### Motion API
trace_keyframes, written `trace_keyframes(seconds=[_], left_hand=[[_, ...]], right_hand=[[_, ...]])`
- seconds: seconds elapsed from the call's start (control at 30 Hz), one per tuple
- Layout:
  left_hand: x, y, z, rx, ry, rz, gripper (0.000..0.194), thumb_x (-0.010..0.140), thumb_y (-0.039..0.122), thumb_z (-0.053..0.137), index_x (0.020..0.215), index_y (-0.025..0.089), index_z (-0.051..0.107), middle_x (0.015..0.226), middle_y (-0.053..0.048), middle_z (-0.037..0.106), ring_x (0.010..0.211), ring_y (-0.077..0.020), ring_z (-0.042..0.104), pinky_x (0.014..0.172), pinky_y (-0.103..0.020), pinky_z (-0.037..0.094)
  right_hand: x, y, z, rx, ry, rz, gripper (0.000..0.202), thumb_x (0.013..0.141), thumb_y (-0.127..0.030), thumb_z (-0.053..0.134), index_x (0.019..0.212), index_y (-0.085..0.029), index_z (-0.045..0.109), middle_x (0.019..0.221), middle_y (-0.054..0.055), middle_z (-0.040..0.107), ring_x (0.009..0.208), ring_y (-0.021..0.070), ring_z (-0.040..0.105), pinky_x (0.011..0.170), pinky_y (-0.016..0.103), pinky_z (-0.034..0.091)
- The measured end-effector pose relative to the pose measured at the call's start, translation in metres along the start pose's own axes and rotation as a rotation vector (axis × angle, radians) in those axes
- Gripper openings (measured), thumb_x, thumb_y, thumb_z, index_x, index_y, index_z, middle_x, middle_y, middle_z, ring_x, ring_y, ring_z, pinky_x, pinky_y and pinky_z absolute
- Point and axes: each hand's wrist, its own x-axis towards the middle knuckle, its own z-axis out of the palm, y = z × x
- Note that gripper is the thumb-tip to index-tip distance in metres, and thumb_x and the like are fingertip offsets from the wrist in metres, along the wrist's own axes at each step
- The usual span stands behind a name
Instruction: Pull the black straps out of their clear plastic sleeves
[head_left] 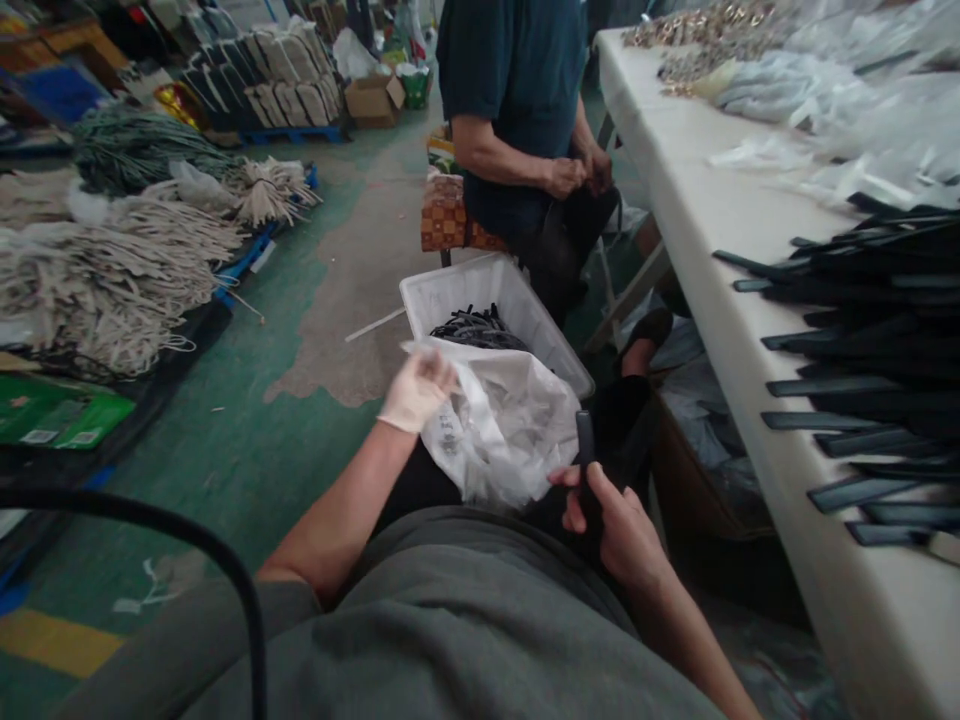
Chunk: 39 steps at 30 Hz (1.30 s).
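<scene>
A white glove covers my left hand [420, 388], which is at the upper left edge of a clear plastic bag [517, 430] lying across my lap. Its fingers are smeared by motion, and I cannot make out whether anything is in them. My right hand [619, 515], bare, is closed on a short black strap [585, 440] that points upward beside the bag's right side. Just beyond the bag, a white plastic bin [551, 345] holds a heap of black strips [480, 328].
At right, a long white table [705, 230] bears many black straps [862, 350], plastic bags and metal fittings [705, 40]. A co-worker [517, 110] sits ahead, both hands together. Bundles of pale cords [112, 270] lie at left. A black cable [232, 570] curves across the lower left.
</scene>
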Motion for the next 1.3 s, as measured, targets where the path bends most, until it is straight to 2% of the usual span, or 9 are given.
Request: trace_keyframes(seconds=[0.13,0.2,0.27,0.4,0.5,0.57,0.83,1.13,1.3], left_hand=[[-0.011,0.132,-0.003,-0.21,-0.161,0.651,0.027,0.101,0.034,0.043,0.082,0.021,0.058,0.08,0.01,0.071,0.082,-0.0046,0.068,0.088,-0.024,0.054],[-0.02,0.155,-0.02,-0.216,-0.124,0.726,0.027,0.101,0.035,0.042,0.082,0.024,0.057,0.079,0.012,0.071,0.081,-0.0039,0.068,0.081,-0.02,0.055],[-0.023,0.136,-0.044,-0.156,0.019,0.547,0.025,0.1,0.033,0.045,0.083,0.022,0.059,0.075,0.009,0.071,0.073,-0.0058,0.068,0.073,-0.018,0.056],[-0.016,0.027,-0.094,-0.038,0.2,0.054,0.023,0.098,0.019,0.046,0.084,0.014,0.063,0.071,-0.002,0.069,0.064,-0.0107,0.067,0.062,-0.022,0.056],[-0.018,-0.04,-0.104,-0.027,0.15,-0.184,0.02,0.096,0.022,0.052,0.085,0.013,0.065,0.075,-0.004,0.07,0.066,-0.0115,0.068,0.062,-0.022,0.055],[-0.024,-0.062,-0.098,-0.001,0.112,-0.277,0.018,0.095,0.024,0.056,0.083,0.013,0.065,0.078,-0.004,0.071,0.067,-0.0122,0.068,0.062,-0.023,0.055],[-0.038,-0.077,-0.075,0.136,0.078,-0.273,0.011,0.089,0.024,0.064,0.082,0.016,0.063,0.083,-0.004,0.069,0.068,-0.0112,0.066,0.067,-0.023,0.053],[-0.036,-0.083,-0.077,0.203,0.039,-0.204,0.012,0.081,0.024,0.072,0.082,0.017,0.062,0.081,-0.003,0.067,0.074,-0.0143,0.066,0.078,-0.028,0.052],[-0.033,-0.095,-0.089,0.279,-0.087,-0.217,0.028,0.07,0.032,0.081,0.084,0.016,0.063,0.083,-0.005,0.07,0.079,-0.0172,0.068,0.079,-0.029,0.051]], right_hand=[[0.003,-0.005,-0.004,-0.081,-0.033,-0.061,0.041,0.092,-0.06,0.042,0.08,-0.026,0.064,0.058,0.004,0.057,0.061,0.025,0.058,0.067,0.038,0.049],[0.007,-0.009,0.002,-0.134,-0.114,-0.057,0.042,0.092,-0.058,0.046,0.077,-0.024,0.066,0.058,0.004,0.057,0.059,0.0223,0.057,0.063,0.035,0.047],[0.011,-0.011,0.013,-0.157,-0.19,-0.013,0.043,0.089,-0.059,0.051,0.075,-0.021,0.066,0.062,0.004,0.06,0.054,0.0173,0.053,0.056,0.031,0.043],[0.018,-0.014,0.036,-0.219,-0.308,0.098,0.046,0.083,-0.061,0.057,0.071,-0.017,0.066,0.057,0.001,0.059,0.046,0.012,0.051,0.047,0.025,0.038],[0.018,-0.016,0.046,-0.297,-0.381,0.127,0.046,0.082,-0.06,0.058,0.07,-0.017,0.066,0.054,0.0,0.057,0.043,0.0111,0.051,0.045,0.023,0.039],[0.016,-0.018,0.049,-0.328,-0.393,0.137,0.045,0.081,-0.059,0.057,0.069,-0.017,0.065,0.052,0.0,0.057,0.043,0.0109,0.051,0.044,0.023,0.04],[0.02,-0.016,0.052,-0.442,-0.276,0.093,0.04,0.087,-0.052,0.052,0.073,-0.017,0.067,0.055,0.001,0.062,0.044,0.012,0.057,0.046,0.023,0.043],[0.03,-0.011,0.053,-0.501,-0.325,0.126,0.037,0.09,-0.044,0.051,0.071,-0.017,0.066,0.054,0.001,0.062,0.042,0.012,0.057,0.045,0.022,0.043],[0.04,-0.01,0.056,-0.491,-0.349,0.149,0.038,0.091,-0.045,0.05,0.072,-0.016,0.065,0.053,0.0,0.061,0.04,0.0106,0.055,0.043,0.021,0.042]])
